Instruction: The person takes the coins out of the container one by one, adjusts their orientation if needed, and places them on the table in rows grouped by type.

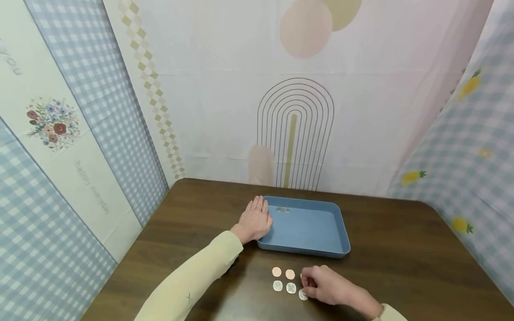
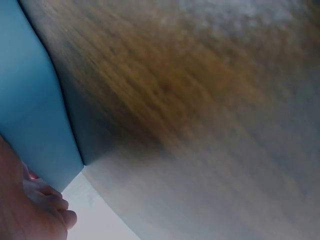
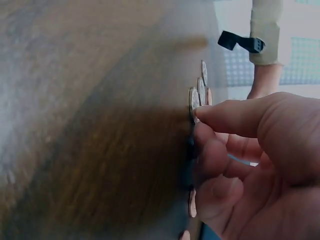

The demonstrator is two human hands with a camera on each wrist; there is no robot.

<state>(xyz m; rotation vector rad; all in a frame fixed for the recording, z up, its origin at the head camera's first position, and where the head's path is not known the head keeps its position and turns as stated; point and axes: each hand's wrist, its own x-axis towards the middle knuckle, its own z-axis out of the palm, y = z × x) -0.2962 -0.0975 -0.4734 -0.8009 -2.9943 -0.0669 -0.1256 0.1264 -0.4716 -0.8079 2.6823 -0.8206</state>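
Observation:
My left hand (image 1: 256,218) rests flat along the left rim of a shallow blue tray (image 1: 309,229), fingers pointing away. The left wrist view shows only part of that hand (image 2: 37,212) beside the tray's blue wall (image 2: 37,115). Nearer me, my right hand (image 1: 325,285) has curled fingers, thumb and index pinching at the edge of a silver coin (image 1: 303,295). This coin (image 3: 193,100) ends a row with two more silver coins. Behind that row lie copper coins (image 1: 290,274), one partly hidden by the hand. More copper coins (image 3: 192,204) appear below the fingers in the right wrist view.
Two silver coins (image 1: 283,210) lie inside the tray at its far left. The brown wooden table (image 1: 385,267) has rounded far corners. Behind it hangs a patterned white cloth (image 1: 217,111), with blue checked cloth at both sides.

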